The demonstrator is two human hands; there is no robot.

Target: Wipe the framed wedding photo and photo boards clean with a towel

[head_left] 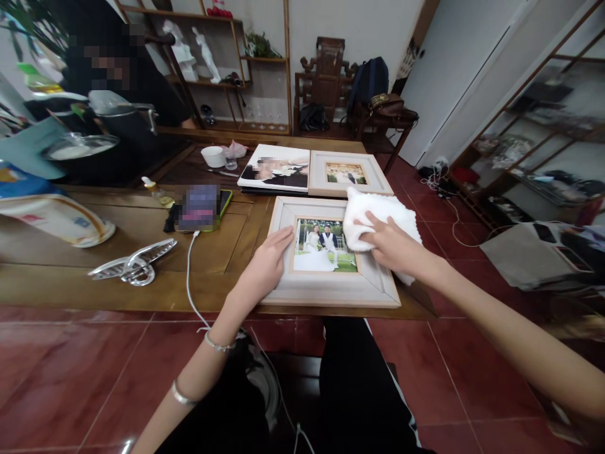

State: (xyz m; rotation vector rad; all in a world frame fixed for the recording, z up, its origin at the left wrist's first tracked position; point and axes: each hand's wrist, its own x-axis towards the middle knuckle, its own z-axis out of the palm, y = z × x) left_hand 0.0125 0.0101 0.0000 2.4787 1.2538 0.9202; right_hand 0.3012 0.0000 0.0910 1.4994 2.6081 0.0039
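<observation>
A pale picture frame [331,291] holding a wedding photo lies flat at the table's front edge. Along its left side rests my left hand [267,263], fingers stretched out on the border; the thumb is out of sight. My right hand [385,241] presses a bunched white cloth [387,211] onto the frame's upper right border, fingers partly sunk in the fabric. Part of the cloth hangs past the frame's right side. Just behind lie a second pale frame [378,175] with a photo and a white-edged photo panel [271,151] to its left.
Left of the frame lie a phone [201,208] on a white charging cable [189,271], a clear hair claw [135,261] and a small dropper bottle [155,188]. A soft pack [57,214] sits far left. Behind are a white bowl [213,156] and a person in dark clothing [125,69].
</observation>
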